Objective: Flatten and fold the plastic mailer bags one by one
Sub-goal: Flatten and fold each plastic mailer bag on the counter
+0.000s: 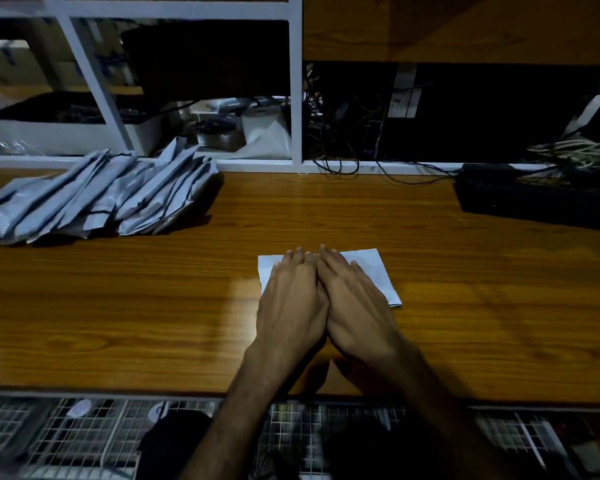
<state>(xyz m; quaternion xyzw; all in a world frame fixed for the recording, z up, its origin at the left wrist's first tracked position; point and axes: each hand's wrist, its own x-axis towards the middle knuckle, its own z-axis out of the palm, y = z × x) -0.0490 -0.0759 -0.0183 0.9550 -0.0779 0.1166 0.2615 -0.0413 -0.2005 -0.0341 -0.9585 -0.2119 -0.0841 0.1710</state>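
A small white folded mailer bag [378, 271] lies flat on the wooden table [153, 306] in the middle of the view. My left hand [291, 299] and my right hand [357, 303] lie side by side on it, fingers straight, palms pressing down. The hands cover most of the bag; only its left edge and right part show. A pile of several crumpled grey mailer bags [94, 195] lies at the table's far left.
A black keyboard [541, 199] sits at the far right. A white shelf frame [297, 98] with boxes, tape rolls and tangled cables stands behind the table. Wire mesh baskets [84, 438] hang below the table's near edge.
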